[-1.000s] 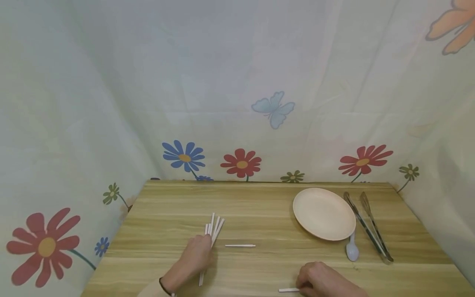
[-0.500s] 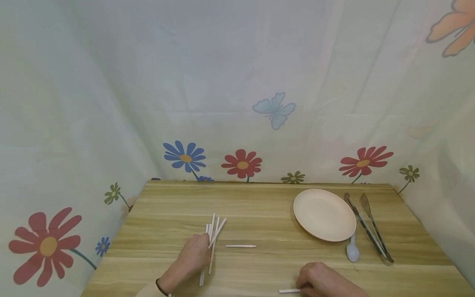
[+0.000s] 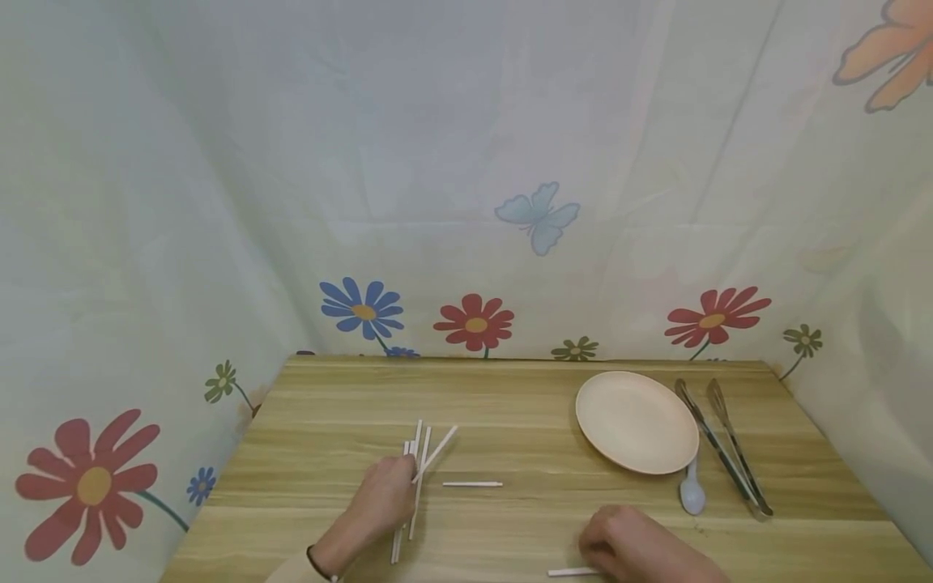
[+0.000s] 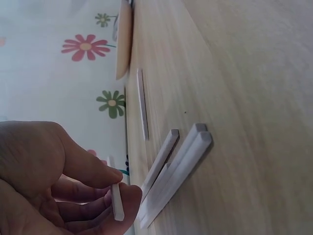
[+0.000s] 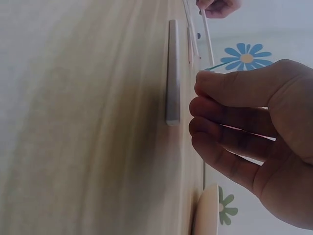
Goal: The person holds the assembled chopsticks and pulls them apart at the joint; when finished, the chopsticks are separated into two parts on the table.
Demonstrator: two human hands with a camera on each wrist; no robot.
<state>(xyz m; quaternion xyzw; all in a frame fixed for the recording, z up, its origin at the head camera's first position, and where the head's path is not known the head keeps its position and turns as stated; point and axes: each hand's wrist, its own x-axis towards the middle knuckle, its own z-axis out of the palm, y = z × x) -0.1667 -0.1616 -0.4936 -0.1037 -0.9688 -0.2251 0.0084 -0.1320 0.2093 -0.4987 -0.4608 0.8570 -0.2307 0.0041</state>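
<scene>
My left hand (image 3: pixel 382 498) pinches one white stick (image 4: pixel 117 204) between thumb and a finger, above several white sticks (image 4: pixel 178 169) lying on the wooden table; in the head view the held stick (image 3: pixel 442 447) slants up to the right. Between the hands lies a short white stick (image 3: pixel 472 484). At the table's near side my right hand (image 3: pixel 634 542) hovers by another white stick (image 3: pixel 568 572). The right wrist view shows this stick (image 5: pixel 173 73) on the table, apart from the loosely bent, empty fingers of the hand (image 5: pixel 254 132).
A pale round plate (image 3: pixel 636 421) is at the right of the table. A light spoon (image 3: pixel 692 492) lies partly under its edge, with metal tongs (image 3: pixel 722 453) to the right. A flowered curtain (image 3: pixel 437 162) hangs behind and at both sides.
The stick in my left hand has fanned out rightward from the others. My right hand has risen slightly in the last half second; the stick by it has stayed in place.
</scene>
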